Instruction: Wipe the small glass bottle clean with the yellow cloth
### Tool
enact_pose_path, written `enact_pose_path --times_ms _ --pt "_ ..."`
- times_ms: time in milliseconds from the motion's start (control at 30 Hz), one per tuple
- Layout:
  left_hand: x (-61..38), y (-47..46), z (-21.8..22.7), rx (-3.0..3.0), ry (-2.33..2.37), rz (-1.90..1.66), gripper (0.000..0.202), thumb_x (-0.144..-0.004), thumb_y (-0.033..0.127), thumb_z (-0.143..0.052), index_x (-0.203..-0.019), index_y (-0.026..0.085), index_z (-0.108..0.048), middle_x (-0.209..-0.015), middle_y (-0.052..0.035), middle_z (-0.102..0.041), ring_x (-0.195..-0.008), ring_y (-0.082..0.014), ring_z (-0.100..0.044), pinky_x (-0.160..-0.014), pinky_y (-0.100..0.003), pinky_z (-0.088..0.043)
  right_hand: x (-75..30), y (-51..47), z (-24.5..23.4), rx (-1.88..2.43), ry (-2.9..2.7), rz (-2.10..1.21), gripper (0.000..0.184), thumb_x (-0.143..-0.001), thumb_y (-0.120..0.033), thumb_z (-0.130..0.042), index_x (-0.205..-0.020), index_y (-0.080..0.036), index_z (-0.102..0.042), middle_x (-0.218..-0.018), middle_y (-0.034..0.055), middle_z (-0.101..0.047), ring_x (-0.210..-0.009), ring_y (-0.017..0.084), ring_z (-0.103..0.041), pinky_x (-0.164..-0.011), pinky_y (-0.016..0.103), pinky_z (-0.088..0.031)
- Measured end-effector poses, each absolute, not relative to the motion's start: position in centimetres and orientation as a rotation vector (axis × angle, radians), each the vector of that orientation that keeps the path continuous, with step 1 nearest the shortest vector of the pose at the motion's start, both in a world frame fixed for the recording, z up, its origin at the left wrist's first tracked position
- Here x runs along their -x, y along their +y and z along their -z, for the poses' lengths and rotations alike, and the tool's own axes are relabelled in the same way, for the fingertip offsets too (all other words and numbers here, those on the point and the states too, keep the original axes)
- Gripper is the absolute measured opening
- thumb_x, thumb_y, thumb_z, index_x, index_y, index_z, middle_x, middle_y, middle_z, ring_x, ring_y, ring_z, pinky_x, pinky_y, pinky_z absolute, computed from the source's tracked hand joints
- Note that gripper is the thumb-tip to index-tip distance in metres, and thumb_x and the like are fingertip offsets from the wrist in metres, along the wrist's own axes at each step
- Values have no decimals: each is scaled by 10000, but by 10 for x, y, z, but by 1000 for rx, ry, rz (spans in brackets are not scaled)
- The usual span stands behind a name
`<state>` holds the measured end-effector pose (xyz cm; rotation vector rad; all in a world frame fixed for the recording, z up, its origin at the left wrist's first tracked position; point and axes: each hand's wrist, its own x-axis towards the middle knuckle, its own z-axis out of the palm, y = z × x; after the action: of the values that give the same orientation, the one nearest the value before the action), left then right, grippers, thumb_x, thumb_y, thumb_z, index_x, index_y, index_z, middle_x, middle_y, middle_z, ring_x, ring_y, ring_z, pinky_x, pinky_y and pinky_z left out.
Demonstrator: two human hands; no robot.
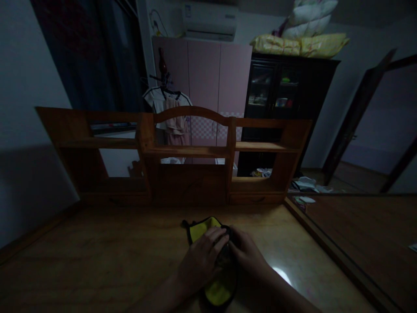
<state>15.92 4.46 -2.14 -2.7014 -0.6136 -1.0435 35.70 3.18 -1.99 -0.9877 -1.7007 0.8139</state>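
A yellow cloth item with black edging lies on the wooden desk in front of me; I cannot make out what it is in the dim light. My left hand rests on top of it with fingers curled over a dark part at its middle. My right hand meets it from the right, fingers closed on the same dark part. More yellow fabric shows below the hands.
A wooden shelf unit stands along the back of the desk. Behind it are a pink wardrobe, hanging clothes, and a dark cabinet with bedding on top. A bright glare spot lies on the desk to the right.
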Motion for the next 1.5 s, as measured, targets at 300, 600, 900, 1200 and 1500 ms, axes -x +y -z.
enact_pose_path --times_ms 300,600,900,1200,1500 --pt "-158 46 15 2689 -621 1117 656 -901 489 -572 -1377 88 -363 -1328 -181 -469 -1274 -293 -434 -1060 -455 -418 -359 28 17 1149 -1817 -563 139 -930 -201 -475 -927 -169 -610 -797 42 -671 -692 204 -626 -620 260 -435" --pt "-157 46 19 2664 -595 1122 650 -910 483 -564 -1385 87 -365 -1326 -184 -475 -1277 -298 -435 -1066 -470 -410 -359 31 21 1149 -1785 -667 185 -959 -252 -446 -944 -173 -613 -807 36 -667 -706 203 -626 -634 261 -457" --pt "-158 46 21 2671 -631 1113 586 -917 292 -577 -1420 118 -332 -1383 -175 -418 -1333 -307 -356 -1088 -514 -375 -356 35 22 982 -1481 -1094 383 -788 -240 -646 -1161 -177 -585 -1142 82 -645 -1064 279 -585 -952 404 -456" --pt "-163 44 19 2651 -546 1116 553 -875 115 -542 -1399 115 -366 -1385 -177 -397 -1351 -309 -321 -1102 -560 -347 -356 30 17 858 -1495 -1226 493 -784 -228 -667 -1256 -195 -527 -1269 91 -592 -1198 266 -523 -1039 412 -412" --pt "-163 44 18 2657 -488 1137 574 -804 53 -556 -1353 122 -401 -1362 -183 -424 -1326 -309 -363 -1077 -570 -383 -354 27 18 954 -1630 -919 317 -920 -306 -578 -1219 -204 -577 -1187 86 -633 -1085 259 -589 -951 372 -471"
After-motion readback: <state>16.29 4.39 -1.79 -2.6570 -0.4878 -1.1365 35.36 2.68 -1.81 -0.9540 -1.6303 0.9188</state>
